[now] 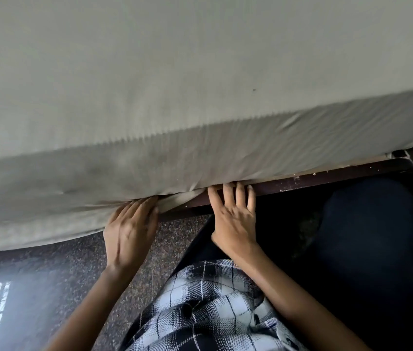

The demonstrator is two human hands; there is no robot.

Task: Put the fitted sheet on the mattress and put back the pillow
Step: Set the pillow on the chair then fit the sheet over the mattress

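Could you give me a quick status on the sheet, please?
Left hand grips fitted sheet hem; right hand flat, fingertips at hem on bed frame. Sheet covers top and side. Pillow not in view.

Matt grey woven cloth fitted sheet (200,72), chipped dark painted bed frame (327,177), glossy speckled stone floor (73,254)

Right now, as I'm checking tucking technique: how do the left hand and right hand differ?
The left hand has bunched fingers gripping a gathered fold of the fitted sheet; the right hand has straight, spread fingers. The left lies over speckled floor, the right against the dark bed frame. Both reach the sheet's lower edge, backs up.
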